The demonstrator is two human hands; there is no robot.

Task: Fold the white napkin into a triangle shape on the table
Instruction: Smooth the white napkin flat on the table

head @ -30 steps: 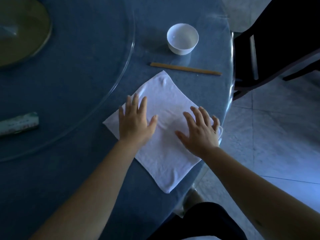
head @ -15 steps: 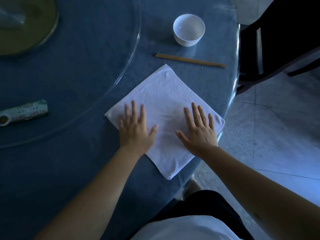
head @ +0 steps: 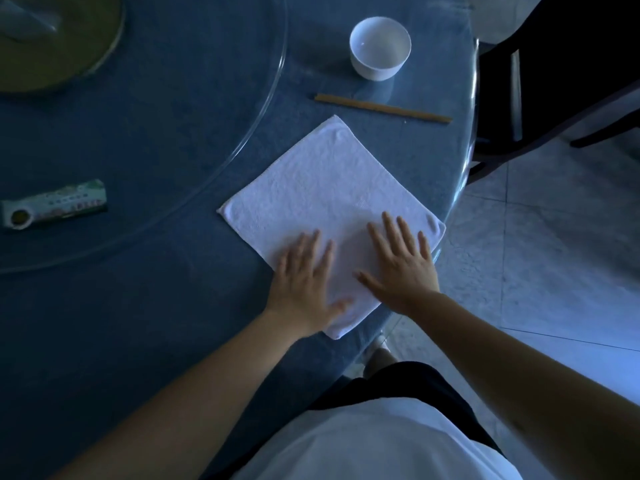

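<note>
One white napkin (head: 322, 188) (unfolded), two hands, left hand (head: 304, 282) and right hand (head: 401, 268) pressing flat, grips apart, one bowl (head: 380, 46)

Green dish (head: 52, 46) cut by edge; packet (head: 52, 206) print illegible.

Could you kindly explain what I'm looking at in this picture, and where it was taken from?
There is no machine here: a person wears a wide-angle camera on the head, looking down at their own arms. The left hand and right hand lie flat, fingers spread, on the near part of a white napkin spread as a diamond on a blue round table. Nothing is gripped. Beyond the napkin lie a wooden stick and a white cup; to the left, a small packet. A dark chair stands to the right.
</note>
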